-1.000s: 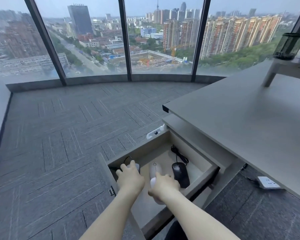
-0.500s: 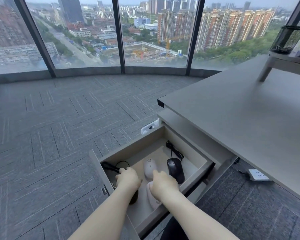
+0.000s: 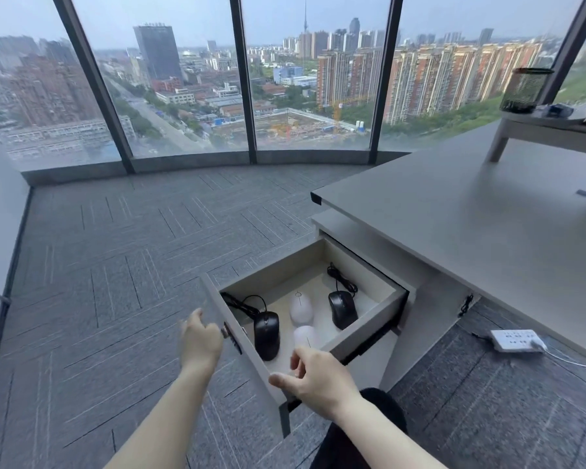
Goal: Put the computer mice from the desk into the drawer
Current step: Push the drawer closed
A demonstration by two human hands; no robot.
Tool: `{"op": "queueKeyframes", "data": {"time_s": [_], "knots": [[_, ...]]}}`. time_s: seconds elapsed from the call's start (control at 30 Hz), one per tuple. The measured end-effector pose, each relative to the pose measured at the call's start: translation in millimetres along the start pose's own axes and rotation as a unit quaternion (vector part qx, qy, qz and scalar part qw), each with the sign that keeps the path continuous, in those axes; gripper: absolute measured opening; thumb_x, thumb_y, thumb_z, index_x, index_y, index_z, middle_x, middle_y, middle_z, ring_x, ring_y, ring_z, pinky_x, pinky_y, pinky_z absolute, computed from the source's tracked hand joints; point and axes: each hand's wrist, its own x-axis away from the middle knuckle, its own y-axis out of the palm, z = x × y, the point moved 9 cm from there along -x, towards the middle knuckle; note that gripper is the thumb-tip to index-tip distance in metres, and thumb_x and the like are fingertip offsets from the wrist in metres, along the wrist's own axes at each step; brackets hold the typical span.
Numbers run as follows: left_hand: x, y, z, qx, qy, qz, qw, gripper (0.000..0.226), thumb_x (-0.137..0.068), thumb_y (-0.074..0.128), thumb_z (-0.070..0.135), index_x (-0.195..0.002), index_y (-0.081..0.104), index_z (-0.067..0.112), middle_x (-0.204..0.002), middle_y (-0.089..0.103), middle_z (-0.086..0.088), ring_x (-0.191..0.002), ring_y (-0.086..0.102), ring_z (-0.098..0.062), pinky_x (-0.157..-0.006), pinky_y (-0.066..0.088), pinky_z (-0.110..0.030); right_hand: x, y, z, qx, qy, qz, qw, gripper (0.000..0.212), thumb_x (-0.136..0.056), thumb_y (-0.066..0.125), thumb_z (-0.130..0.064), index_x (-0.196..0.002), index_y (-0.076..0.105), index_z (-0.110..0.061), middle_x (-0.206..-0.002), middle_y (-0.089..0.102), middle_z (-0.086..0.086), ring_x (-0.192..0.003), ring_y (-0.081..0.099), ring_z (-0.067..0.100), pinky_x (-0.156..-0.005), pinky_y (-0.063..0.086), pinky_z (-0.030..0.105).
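Person, head view: two bare forearms, no sleeves visible. Left hand [image 3: 200, 343] and right hand [image 3: 313, 379]: no rings, watch or gloves. Dark black garment [image 3: 356, 434] at lower edge, likely trousers.

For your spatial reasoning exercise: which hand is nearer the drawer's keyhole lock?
Left. The left hand sits right beside the lock on the drawer front; the right hand is at its near corner.
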Motion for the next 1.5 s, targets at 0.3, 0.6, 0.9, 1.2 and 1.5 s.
{"op": "queueKeyframes", "data": {"time_s": [0.3, 0.6, 0.9, 1.2, 1.5], "knots": [[33, 44, -17, 0.186, -0.069, -0.137, 0.97, 0.037, -0.092, 0.035, 0.002, -0.108, 0.062, 0.021, -0.099, 0.066, -0.002, -0.101, 0.062, -0.029, -0.086, 0.052, -0.044, 24, 6, -10, 0.005, -0.02, 0.016, 1.0, 0.048, -0.071, 0.067, -0.061, -0.097, 0.052, -0.024, -0.091, 0.057, -0.008, -0.084, 0.058, 0.014, -0.076, 0.053, 0.034], [22, 104, 8, 0.23, -0.079, -0.207, 0.948, 0.062, -0.088, 0.034, -0.001, -0.146, 0.041, 0.021, -0.141, 0.052, -0.005, -0.117, 0.058, -0.026, -0.079, 0.053, -0.034, 10, -28, 30, 0.015, 0.031, 0.091, 0.995, 0.034, -0.078, 0.059, -0.051, -0.091, 0.052, -0.02, -0.087, 0.059, -0.006, -0.08, 0.057, 0.016, -0.07, 0.052, 0.035], [12, 187, 61, 0.269, -0.083, -0.251, 0.926, 0.064, -0.089, 0.037, -0.001, -0.148, 0.037, 0.024, -0.145, 0.047, -0.002, -0.119, 0.058, -0.024, -0.083, 0.053, -0.032, -4, -85, 97, 0.008, 0.114, 0.183, 0.977, 0.024, -0.082, 0.06, -0.041, -0.092, 0.049, -0.022, -0.092, 0.057, -0.002, -0.078, 0.057, 0.019, -0.059, 0.049, 0.03], [11, 265, 112, 0.316, -0.102, -0.286, 0.899, 0.066, -0.089, 0.037, -0.008, -0.149, 0.033, 0.022, -0.149, 0.043, -0.005, -0.128, 0.049, -0.024, -0.09, 0.05, -0.035, -6, -130, 175, -0.11, 0.225, 0.301, 0.92, 0.086, -0.077, 0.071, -0.053, -0.142, 0.03, -0.015, -0.141, 0.046, 0.01, -0.121, 0.053, 0.028, -0.086, 0.051, 0.037], [11, 314, 145, 0.349, -0.117, -0.323, 0.872, 0.067, -0.089, 0.034, -0.009, -0.149, 0.031, 0.021, -0.153, 0.038, -0.004, -0.133, 0.045, -0.025, -0.101, 0.044, -0.04, -23, -152, 218, -0.178, 0.261, 0.32, 0.893, 0.084, -0.08, 0.071, -0.05, -0.146, 0.032, -0.015, -0.142, 0.05, 0.013, -0.124, 0.054, 0.03, -0.094, 0.051, 0.043]]}}
